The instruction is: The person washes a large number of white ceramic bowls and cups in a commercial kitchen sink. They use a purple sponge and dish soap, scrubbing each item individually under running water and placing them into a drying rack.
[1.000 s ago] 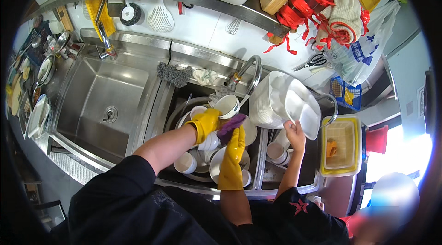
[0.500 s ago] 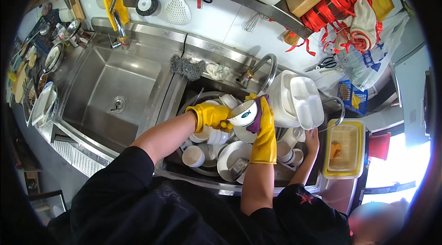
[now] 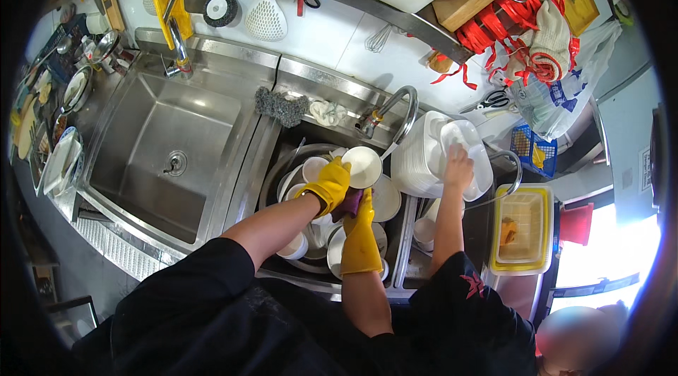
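My left hand (image 3: 332, 184), in a yellow rubber glove, is closed on the rim of a white bowl (image 3: 364, 166), whose inside faces up. My right hand (image 3: 361, 228), gloved the same way, is closed on a purple cloth (image 3: 348, 204) just below the bowl; some of its fingers are hidden behind the cloth and bowl. Under both hands, a large metal basin (image 3: 267, 189) in the right-hand sink holds several white bowls and plates. Among them, a white bowl (image 3: 293, 247) sits near the front.
A co-worker's bare hand (image 3: 459, 168) reaches to a stack of white compartment trays (image 3: 417, 160) on the right. A curved faucet (image 3: 409, 111) rises behind the basin. Steel scrubbers (image 3: 281, 108) lie on the ledge, and a yellow-rimmed tub (image 3: 522, 263) stands far right.
The bowl has turned so its inside faces up and has shifted slightly left. My right hand and the cloth have moved left and lower. The co-worker's hand has risen onto the trays.
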Tool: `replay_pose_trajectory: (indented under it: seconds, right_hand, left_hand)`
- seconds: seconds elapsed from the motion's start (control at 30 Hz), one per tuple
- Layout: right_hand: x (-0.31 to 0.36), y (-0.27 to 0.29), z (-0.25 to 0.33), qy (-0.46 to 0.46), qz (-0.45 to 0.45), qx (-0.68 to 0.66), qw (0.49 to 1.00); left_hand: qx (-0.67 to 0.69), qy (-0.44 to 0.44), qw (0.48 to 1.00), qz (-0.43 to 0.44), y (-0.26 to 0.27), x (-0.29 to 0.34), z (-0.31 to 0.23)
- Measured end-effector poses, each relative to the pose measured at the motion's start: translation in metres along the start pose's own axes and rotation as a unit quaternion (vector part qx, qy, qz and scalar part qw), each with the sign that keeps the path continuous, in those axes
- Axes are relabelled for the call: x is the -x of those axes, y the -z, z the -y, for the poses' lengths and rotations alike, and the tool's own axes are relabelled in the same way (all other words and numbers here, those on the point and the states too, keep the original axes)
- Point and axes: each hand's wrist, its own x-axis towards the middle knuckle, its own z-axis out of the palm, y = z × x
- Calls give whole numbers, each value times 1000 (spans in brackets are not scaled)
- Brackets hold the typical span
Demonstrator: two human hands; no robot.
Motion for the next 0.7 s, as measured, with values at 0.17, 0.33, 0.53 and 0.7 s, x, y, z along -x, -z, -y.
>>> replay_pose_trajectory:
  seconds: [0.17,0.33,0.53,0.7]
  right_hand:
    - [54,6,2,-124,63,-64,988]
    - [83,-38,22,-125,-43,-10,991]
    - [96,41,25,-82,5,-27,996]
    - [115,63,35,-37,-114,-85,989]
  left_hand:
    - [-171,-63,981,69,17,-5,8]
    - [-204,-198,947,149,7,-40,29]
    - [455,392,740,303,1,-17,1]
    - [577,480,527,399,-36,4,-20]
